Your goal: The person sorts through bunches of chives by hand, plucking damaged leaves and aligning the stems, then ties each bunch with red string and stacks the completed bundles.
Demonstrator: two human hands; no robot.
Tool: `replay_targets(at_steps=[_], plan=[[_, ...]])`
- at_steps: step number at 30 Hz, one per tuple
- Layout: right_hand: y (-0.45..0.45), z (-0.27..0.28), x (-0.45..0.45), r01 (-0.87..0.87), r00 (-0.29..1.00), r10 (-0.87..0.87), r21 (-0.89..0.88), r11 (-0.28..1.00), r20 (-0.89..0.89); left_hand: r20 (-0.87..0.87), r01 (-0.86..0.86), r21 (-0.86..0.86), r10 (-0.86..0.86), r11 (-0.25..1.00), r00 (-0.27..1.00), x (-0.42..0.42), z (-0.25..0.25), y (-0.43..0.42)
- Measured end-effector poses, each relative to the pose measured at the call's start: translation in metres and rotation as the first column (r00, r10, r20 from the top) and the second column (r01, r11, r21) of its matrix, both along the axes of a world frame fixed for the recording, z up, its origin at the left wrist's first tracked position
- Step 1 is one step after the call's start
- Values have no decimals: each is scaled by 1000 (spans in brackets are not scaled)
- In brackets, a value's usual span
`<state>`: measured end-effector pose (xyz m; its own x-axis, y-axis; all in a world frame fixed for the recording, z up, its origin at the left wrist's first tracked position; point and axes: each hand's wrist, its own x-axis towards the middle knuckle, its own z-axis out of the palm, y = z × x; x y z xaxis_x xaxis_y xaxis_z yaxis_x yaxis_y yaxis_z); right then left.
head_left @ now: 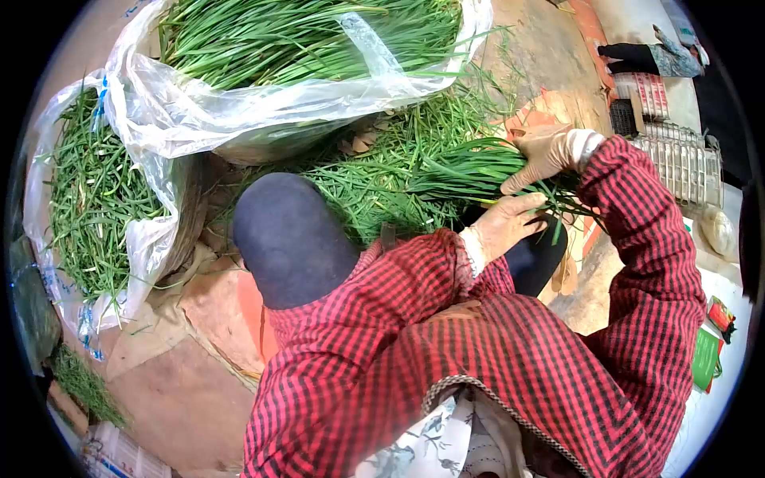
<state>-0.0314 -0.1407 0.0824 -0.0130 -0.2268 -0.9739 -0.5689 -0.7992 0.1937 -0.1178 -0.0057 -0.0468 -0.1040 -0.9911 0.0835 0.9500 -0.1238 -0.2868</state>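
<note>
You are working low over a brown floor [171, 382] overlaid with worn sheets, and the head view takes in a cluttered room around you. Toward the upper right another person [669, 60] shows in part, near stacked pale crates [677, 163].

In this same view, your right hand [532, 163] has its thumb and fingers closed about one end of a bunch of long green stalks [470, 169], just beyond your knees. Your left hand [508, 223] is at the near side of that end, fingers loosely bent and touching stalks; you cannot tell from here whether it grips any. The bunch's leaves point left, over a loose green heap [374, 171], and some ends hang past your right hand.

As for progress, the large clear bag [231, 115] ahead of you holds long stalks [279, 48] laid mostly one way, while the smaller bag [155, 251] at your left holds shorter, tangled greens [96, 191]. Whether either bag's contents are finished, you cannot tell. The bunch looks partly gathered, its leaves fairly even but its ends stray, and no tie shows on it. The heap seems to be unsorted or trimmed-off material; which, you cannot say.
</note>
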Motion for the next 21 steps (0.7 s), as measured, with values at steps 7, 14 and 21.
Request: replay_targets(at_steps=[7,14,21], plan=[[-5,-15,-64,129,991,-128,-21,991,27,380,93,69,-113,993,918,-1,53,24],[13,19,-38,-290,877,410,-401,869,252,574,48,274,-203,961,793,40,17,36],[-26,10,-36,-223,759,328,-249,942,562,322,141,-127,-94,982,942,43,-30,33]])
